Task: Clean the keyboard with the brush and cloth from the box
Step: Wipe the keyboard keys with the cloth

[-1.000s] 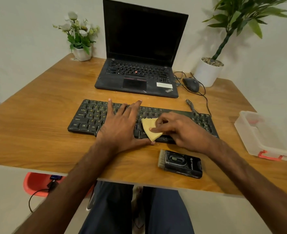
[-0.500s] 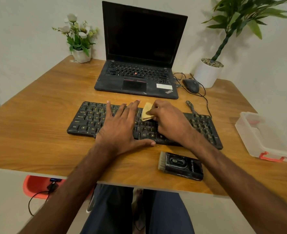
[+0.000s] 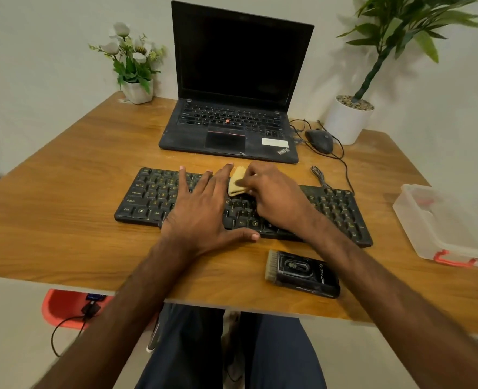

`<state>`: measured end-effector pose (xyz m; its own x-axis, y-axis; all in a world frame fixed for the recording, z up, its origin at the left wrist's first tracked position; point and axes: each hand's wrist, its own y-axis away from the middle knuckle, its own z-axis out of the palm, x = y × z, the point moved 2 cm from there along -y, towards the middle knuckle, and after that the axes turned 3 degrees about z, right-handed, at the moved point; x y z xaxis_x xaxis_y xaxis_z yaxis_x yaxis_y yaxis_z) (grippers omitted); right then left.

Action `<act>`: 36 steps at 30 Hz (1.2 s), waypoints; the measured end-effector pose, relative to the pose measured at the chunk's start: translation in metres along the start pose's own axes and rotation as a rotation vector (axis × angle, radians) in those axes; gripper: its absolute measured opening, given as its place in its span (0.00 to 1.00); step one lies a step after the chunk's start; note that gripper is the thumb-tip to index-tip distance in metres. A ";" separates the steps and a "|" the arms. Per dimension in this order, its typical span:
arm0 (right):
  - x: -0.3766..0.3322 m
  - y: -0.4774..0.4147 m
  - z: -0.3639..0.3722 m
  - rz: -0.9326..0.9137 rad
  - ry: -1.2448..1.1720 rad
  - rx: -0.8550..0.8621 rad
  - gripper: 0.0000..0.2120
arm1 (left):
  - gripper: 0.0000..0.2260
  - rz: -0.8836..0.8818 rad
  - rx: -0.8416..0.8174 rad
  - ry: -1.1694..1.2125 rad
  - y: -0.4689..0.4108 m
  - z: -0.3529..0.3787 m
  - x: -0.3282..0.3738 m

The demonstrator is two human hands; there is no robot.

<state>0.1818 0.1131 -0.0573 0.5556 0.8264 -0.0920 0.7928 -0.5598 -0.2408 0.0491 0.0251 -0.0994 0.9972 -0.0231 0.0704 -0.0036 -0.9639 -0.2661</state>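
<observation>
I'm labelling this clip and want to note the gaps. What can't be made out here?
Head view only.
The keyboard: middle keys covered by the left hand and right hand.
The cloth: partly under the right hand's fingers, full shape hidden.
The box: cut off by the right edge; inside blurred by cloudy plastic.
The brush: lettering too small to read.

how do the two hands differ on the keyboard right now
The left hand lies flat on the keyboard with fingers spread; the right hand has its fingers curled on the folded yellow cloth. The left hand holds nothing; the right hand presses the yellow cloth to the keys near the far edge. Both rest on the keyboard.
</observation>
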 end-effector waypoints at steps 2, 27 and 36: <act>-0.004 0.004 -0.001 -0.061 -0.046 -0.044 0.17 | 0.60 -0.004 -0.004 0.008 -0.001 0.000 -0.001; 0.028 0.046 -0.020 -0.321 -0.014 -0.114 0.19 | 0.49 -0.030 -0.045 0.025 -0.001 0.005 -0.006; 0.071 0.027 -0.025 -0.014 0.091 0.169 0.16 | 0.49 -0.037 -0.052 0.003 0.000 0.002 -0.003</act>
<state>0.2490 0.1545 -0.0465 0.5709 0.8210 -0.0019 0.7516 -0.5236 -0.4013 0.0467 0.0261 -0.1015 0.9965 0.0123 0.0822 0.0296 -0.9766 -0.2130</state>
